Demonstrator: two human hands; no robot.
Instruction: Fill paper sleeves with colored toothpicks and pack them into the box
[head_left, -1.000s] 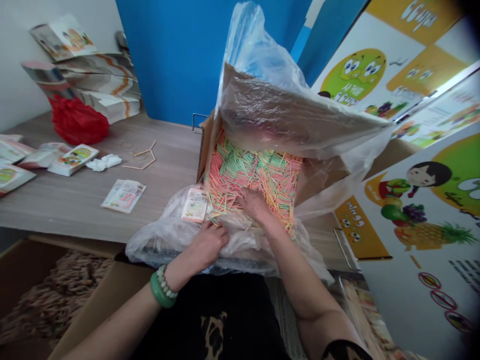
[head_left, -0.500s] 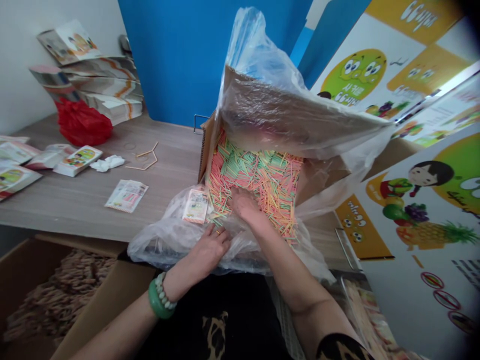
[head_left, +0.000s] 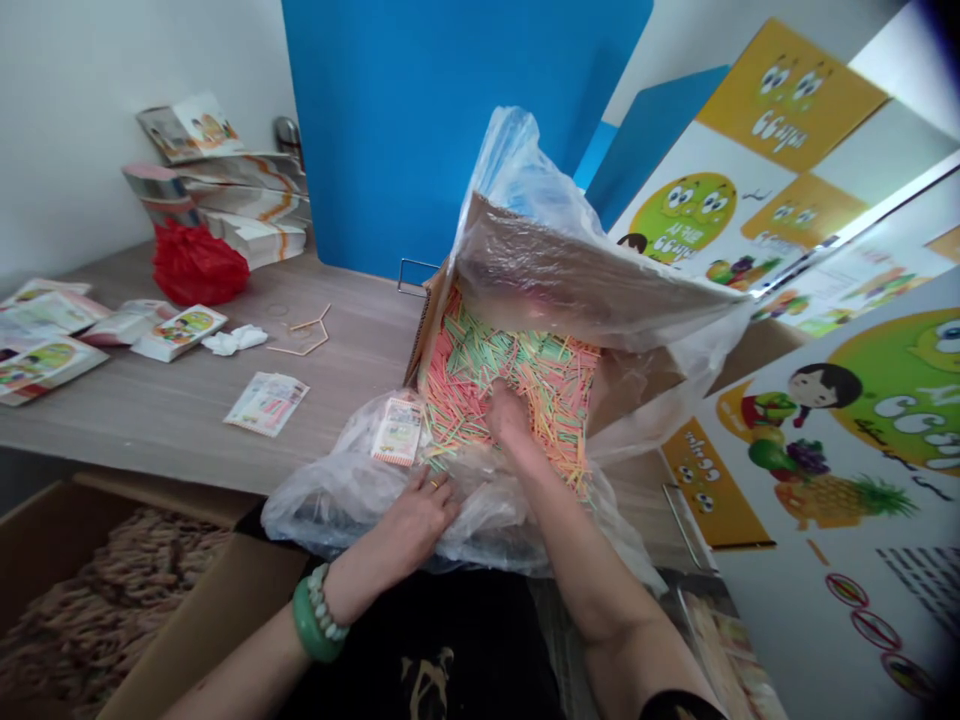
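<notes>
A cardboard box (head_left: 424, 325) lined with clear plastic holds a heap of thin coloured sticks (head_left: 480, 345) in pink, green, yellow and orange. My right hand (head_left: 508, 412) is down in the heap, its fingers curled in among the sticks and the fingertips hidden. My left hand (head_left: 421, 515) lies on the crumpled plastic liner (head_left: 330, 500) at the box's near edge, palm down and fingers apart, holding nothing. Just beyond its fingertips are a few loose sticks and a small printed packet (head_left: 397, 432), which lies on the liner.
Another flat packet (head_left: 267, 403) lies on the grey table (head_left: 352, 340). Farther left are bent sticks (head_left: 309, 340), crumpled tissue (head_left: 235, 340), a small printed box (head_left: 180, 332) and a red bag (head_left: 199, 265). An open carton (head_left: 180, 620) of brownish pieces stands below; printed boards (head_left: 840, 420) rise at right.
My right hand has shifted slightly within the sticks and its fingers have drawn in. My left hand stays on the liner. The whole view has tilted up and moved a little left.
</notes>
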